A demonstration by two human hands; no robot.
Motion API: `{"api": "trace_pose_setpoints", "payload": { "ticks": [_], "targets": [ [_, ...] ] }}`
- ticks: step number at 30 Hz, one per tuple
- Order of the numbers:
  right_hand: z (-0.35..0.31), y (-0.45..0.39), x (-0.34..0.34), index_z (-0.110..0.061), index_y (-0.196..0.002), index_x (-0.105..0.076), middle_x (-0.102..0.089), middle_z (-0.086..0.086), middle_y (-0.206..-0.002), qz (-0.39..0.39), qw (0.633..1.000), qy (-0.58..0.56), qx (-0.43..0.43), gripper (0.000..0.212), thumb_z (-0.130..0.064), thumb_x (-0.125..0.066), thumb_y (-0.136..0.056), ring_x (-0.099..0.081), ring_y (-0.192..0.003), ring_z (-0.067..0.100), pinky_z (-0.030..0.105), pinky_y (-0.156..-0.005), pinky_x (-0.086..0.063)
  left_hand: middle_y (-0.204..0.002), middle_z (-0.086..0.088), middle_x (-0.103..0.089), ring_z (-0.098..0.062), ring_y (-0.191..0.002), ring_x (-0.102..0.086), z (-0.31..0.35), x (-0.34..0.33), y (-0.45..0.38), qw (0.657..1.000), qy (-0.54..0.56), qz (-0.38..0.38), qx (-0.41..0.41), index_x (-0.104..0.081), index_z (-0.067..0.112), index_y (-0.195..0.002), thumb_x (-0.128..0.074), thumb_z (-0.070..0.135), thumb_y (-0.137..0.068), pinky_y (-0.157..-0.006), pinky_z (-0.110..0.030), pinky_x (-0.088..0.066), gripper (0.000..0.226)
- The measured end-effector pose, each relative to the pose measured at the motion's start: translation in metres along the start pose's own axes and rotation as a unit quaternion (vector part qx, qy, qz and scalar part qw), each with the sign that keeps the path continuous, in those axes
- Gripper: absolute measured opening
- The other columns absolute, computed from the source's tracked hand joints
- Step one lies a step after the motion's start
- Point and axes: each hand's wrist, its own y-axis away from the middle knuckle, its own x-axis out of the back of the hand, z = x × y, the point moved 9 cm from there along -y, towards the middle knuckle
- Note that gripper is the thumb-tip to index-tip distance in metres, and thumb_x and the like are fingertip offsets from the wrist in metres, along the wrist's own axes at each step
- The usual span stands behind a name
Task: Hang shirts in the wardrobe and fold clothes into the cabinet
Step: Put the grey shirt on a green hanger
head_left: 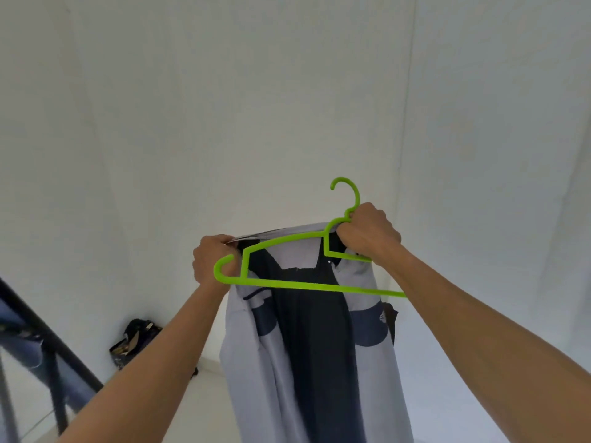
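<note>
You hold the grey-and-navy shirt (pixel 307 346) up in front of the white wall (pixel 287 91), with the green hanger (pixel 287 284) lying across its open front, seemingly not yet inside the shoulders. Your left hand (pixel 212 260) pinches the shirt's shoulder edge by the hanger's end; your right hand (pixel 367 233) grips the collar together with the hanger's neck. So threading is under way; hanging remains, and no wardrobe or cabinet shows. A dark bag (pixel 136 342) sits on the floor.

Lime-green hanger (pixel 287 284), pale-grey shirt (pixel 252 362) (navy inside)
</note>
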Motion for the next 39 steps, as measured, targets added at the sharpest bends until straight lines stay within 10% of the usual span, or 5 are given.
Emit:
{"api": "trace_pose_setpoints", "payload": {
  "ticks": [6,16,24,33,39],
  "targets": [
    [-0.003,0.002,-0.013,-0.014,-0.093,-0.059,-0.061,0.005,-0.093,-0.039,0.999,0.007,0.017,0.017,-0.027,-0.06,-0.082,-0.061,-0.08,0.024,0.031,-0.063,-0.044,-0.128,-0.021,-0.061,-0.041,-0.118,-0.056,0.006,-0.014,0.005,0.997,0.073,0.021,0.034,-0.059,0.006,-0.125,-0.049,0.016,-0.099,-0.092,-0.039,-0.044,0.03],
    [0.044,-0.002,-0.016,-0.007,-0.081,-0.057,-0.061,0.008,-0.077,-0.089,0.994,-0.061,-0.033,0.024,-0.028,-0.068,-0.083,-0.056,-0.067,0.022,0.033,-0.061,-0.047,-0.072,-0.003,-0.067,-0.019,-0.07,-0.057,0.089,0.029,-0.002,0.925,-0.1,-0.178,-0.321,-0.069,0.014,-0.078,-0.061,0.028,-0.097,-0.069,-0.032,-0.045,0.024],
    [-0.004,0.028,-0.042,-0.012,-0.117,-0.06,-0.05,0.007,-0.091,-0.295,0.934,-0.199,0.008,0.024,-0.029,-0.055,-0.1,-0.059,-0.068,0.02,0.041,-0.062,-0.059,-0.076,-0.001,-0.065,-0.017,-0.075,-0.058,0.078,0.033,0.0,0.916,-0.172,-0.215,-0.291,-0.072,0.008,-0.082,-0.064,0.022,-0.095,-0.067,-0.026,-0.042,0.02],
    [-0.057,0.047,-0.035,-0.016,-0.105,-0.063,-0.052,0.006,-0.09,-0.221,0.952,-0.177,0.113,0.021,-0.033,-0.052,-0.102,-0.058,-0.062,0.016,0.038,-0.054,-0.06,-0.088,-0.005,-0.07,-0.022,-0.089,-0.064,0.059,0.042,-0.006,0.924,-0.179,-0.216,-0.26,-0.075,0.01,-0.087,-0.064,0.023,-0.094,-0.076,-0.029,-0.047,0.019],
    [-0.105,0.077,-0.065,-0.011,-0.098,-0.065,-0.06,0.005,-0.077,-0.152,0.957,-0.187,0.161,0.023,-0.03,-0.052,-0.101,-0.064,-0.067,0.024,0.038,-0.047,-0.058,-0.07,-0.004,-0.068,-0.018,-0.066,-0.061,0.088,0.041,0.015,0.944,-0.082,-0.194,-0.255,-0.074,0.01,-0.073,-0.067,0.022,-0.09,-0.062,-0.028,-0.048,0.022]
  ]
}}
